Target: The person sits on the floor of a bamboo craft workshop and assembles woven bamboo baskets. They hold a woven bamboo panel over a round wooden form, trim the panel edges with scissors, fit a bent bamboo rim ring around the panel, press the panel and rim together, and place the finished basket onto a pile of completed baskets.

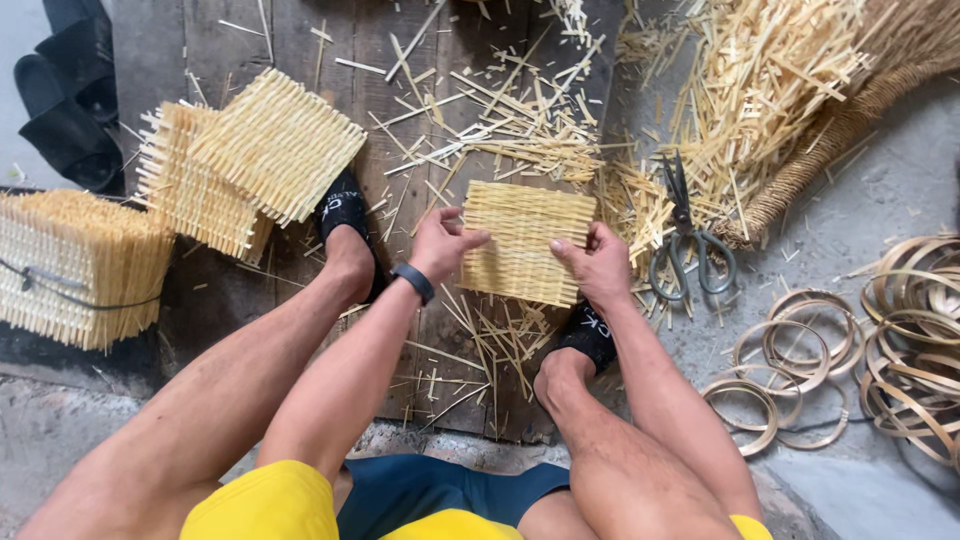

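A small woven mat (524, 241) is held flat over a wooden board (400, 130) between the feet, the left hand (441, 243) pinching its left edge and the right hand (597, 262) closed on its right edge. Its weave looks complete. Finished mats (250, 160) are stacked left of it; scissors (688, 240), loose strips (760, 90) and bamboo rings (880, 340) lie right.

Dark, worn wooden boards (400, 130) laid over a grey concrete floor (880, 180). Lit by soft, even daylight. Rough, crumbling concrete (60, 440) at the near edge.
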Tool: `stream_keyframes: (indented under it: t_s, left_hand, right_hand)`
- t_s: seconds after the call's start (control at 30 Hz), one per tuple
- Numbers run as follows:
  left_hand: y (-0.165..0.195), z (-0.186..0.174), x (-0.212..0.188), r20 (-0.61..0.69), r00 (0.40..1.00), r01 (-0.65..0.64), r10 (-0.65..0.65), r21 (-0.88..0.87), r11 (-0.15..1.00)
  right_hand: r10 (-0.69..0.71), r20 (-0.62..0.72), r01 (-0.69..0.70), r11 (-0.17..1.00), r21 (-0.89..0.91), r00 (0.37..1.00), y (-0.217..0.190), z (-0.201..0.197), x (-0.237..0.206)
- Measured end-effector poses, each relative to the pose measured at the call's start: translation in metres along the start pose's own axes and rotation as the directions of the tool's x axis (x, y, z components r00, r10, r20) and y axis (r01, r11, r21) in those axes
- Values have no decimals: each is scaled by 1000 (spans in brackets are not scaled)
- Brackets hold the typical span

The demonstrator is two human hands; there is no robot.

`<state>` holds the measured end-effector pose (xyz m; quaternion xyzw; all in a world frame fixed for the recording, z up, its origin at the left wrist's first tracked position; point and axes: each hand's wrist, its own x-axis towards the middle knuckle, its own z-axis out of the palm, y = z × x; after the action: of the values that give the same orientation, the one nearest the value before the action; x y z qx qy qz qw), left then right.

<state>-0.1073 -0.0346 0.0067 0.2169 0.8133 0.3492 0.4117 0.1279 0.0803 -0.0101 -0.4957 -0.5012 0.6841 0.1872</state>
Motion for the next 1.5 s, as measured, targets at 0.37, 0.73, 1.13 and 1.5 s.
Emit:
stream_keyframes:
  t_s: [0.37,0.73,1.13,1.5]
  left_hand:
    - [-14,2,21,156,973,207,-170,-262,943]
    - [-28,-22,19,158,977,170,-140,-193,966]
    - [-33,-78,24,-51,992,84,-112,-382,920]
    - [-12,-102,3,-123,989,-120,76,-400,909]
  right_hand:
    - [-109,-59,105,992,-72,992,5,7,-1]
    - [-178,-223,182,983,-4,958,17,11,-4]
    - [-273,-894,-641,626,-445,354,87,-284,-118]
    - [-101,-717,-489,666,-563,689,118,-290,-192]
